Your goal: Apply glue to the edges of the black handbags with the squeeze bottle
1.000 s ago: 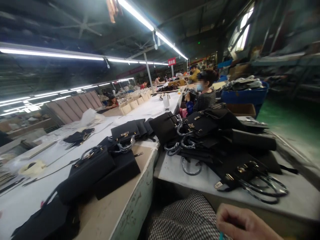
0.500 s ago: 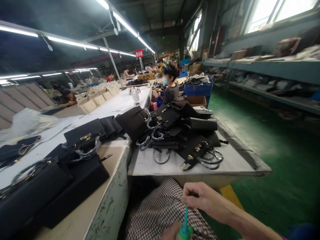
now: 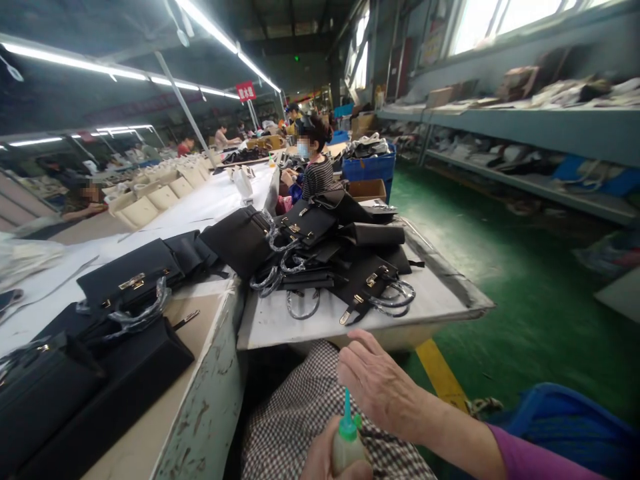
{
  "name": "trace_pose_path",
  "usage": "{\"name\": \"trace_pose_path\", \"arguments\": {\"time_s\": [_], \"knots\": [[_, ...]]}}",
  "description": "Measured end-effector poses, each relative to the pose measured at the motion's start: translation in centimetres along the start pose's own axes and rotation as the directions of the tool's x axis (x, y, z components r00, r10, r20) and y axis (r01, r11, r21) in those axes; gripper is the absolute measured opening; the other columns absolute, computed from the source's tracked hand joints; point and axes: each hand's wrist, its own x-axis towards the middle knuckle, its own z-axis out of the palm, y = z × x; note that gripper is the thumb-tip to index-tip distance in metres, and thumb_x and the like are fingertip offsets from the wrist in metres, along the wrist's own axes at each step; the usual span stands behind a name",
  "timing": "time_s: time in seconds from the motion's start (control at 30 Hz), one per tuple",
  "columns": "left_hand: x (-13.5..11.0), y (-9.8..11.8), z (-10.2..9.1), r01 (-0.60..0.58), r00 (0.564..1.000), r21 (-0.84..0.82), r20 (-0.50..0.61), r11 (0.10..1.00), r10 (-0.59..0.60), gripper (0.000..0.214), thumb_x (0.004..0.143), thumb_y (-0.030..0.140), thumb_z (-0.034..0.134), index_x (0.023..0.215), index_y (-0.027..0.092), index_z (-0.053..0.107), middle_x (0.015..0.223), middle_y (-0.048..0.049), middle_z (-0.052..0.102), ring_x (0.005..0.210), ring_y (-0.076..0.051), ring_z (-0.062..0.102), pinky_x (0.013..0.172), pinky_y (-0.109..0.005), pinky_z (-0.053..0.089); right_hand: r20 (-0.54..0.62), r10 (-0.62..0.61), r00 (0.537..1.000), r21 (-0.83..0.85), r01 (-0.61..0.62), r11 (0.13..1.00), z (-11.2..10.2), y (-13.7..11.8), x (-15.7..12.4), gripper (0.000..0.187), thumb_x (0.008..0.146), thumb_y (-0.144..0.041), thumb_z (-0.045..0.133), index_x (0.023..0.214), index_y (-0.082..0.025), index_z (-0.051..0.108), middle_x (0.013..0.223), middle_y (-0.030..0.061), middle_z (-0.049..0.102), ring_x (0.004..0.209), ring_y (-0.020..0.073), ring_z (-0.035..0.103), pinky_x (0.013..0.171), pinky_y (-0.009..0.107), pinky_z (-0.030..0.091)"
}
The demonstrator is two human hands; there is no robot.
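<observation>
My left hand (image 3: 319,455), at the bottom of the view, is wrapped round a small squeeze bottle (image 3: 346,448) with a green collar and a thin teal nozzle. The bottle stands upright over my checked lap. My right hand (image 3: 383,383) is at the nozzle's tip with its fingers curled; the fingertips are partly hidden, and I cannot make out what they pinch. Beyond my hands, a pile of black handbags (image 3: 320,227) with gold clasps and plastic-wrapped handles lies on a white-topped table (image 3: 280,333). More black handbags (image 3: 135,373) lie on the bench at left.
A co-worker in a striped top (image 3: 317,175) sits behind the pile. A blue bin (image 3: 370,167) and a cardboard box (image 3: 367,190) stand beyond. At lower right is a blue tub (image 3: 560,420). Shelves (image 3: 510,123) line the right wall above the green floor.
The view has swung to the right, so the tables and bags sit further left. The bottle shows more fully now. My right hand has turned its back upward, staying by the nozzle.
</observation>
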Motion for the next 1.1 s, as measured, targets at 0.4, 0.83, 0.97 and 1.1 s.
{"name": "trace_pose_path", "arguments": {"time_s": [0.4, 0.83, 0.97, 1.1], "knots": [[-2.2, 0.7, 0.3, -0.104, 0.995, -0.253, -0.035, 0.962, 0.099, 0.054, 0.076, 0.053, 0.082, 0.112, 0.016, 0.065, 0.101, -0.0071, 0.065, 0.092, -0.02, 0.058, 0.086, -0.03, 0.046, 0.133, 0.73, 0.67, 0.703, -0.583, 0.407, -2.3, 2.0, 0.3, 0.041, 0.112, -0.046, 0.031, 0.08, -0.023, 0.044, 0.075, -0.0015, 0.05, 0.076, 0.0159, 0.06, 0.076, 0.029, 0.046], [-1.6, 0.4, 0.6, -0.135, 0.962, -0.307, -0.27, 0.942, 0.05, 0.067, 0.07, 0.057, 0.084, 0.122, 0.019, 0.066, 0.115, -0.0113, 0.073, 0.105, -0.031, 0.068, 0.096, -0.04, 0.054, 0.636, 0.498, 0.59, 0.766, -0.563, -0.31, 3.9, -3.3, -7.6, 0.07, 0.083, -0.057, 0.08, 0.14, -0.023, 0.059, 0.131, 0.0109, 0.068, 0.121, 0.0259, 0.064, 0.099, 0.038, 0.053], [0.0, 0.4, 1.2, -0.156, 0.935, -0.364, -0.355, 0.918, 0.018, 0.073, 0.077, 0.061, 0.076, 0.135, 0.02, 0.057, 0.126, -0.0156, 0.071, 0.115, -0.035, 0.069, 0.103, -0.048, 0.055, 0.608, 0.364, 0.705, 0.687, -0.237, -0.687, 6.2, -6.1, -9.1, 0.074, 0.086, -0.056, 0.081, 0.148, -0.025, 0.054, 0.149, 0.0127, 0.056, 0.135, 0.0285, 0.055, 0.108, 0.04, 0.046], [2.5, 0.8, 2.1, -0.203, 0.91, 0.0, -0.368, 0.979, 0.189, 0.067, 0.087, 0.055, 0.065, 0.142, 0.019, 0.054, 0.144, -0.0159, 0.06, 0.134, -0.035, 0.057, 0.116, -0.049, 0.045, 0.575, 0.411, 0.707, 0.546, 0.043, -0.837, 7.1, -6.3, -8.7, 0.056, 0.09, -0.058, 0.076, 0.139, -0.034, 0.063, 0.139, 0.0054, 0.064, 0.123, 0.0247, 0.063, 0.102, 0.038, 0.05]]}}
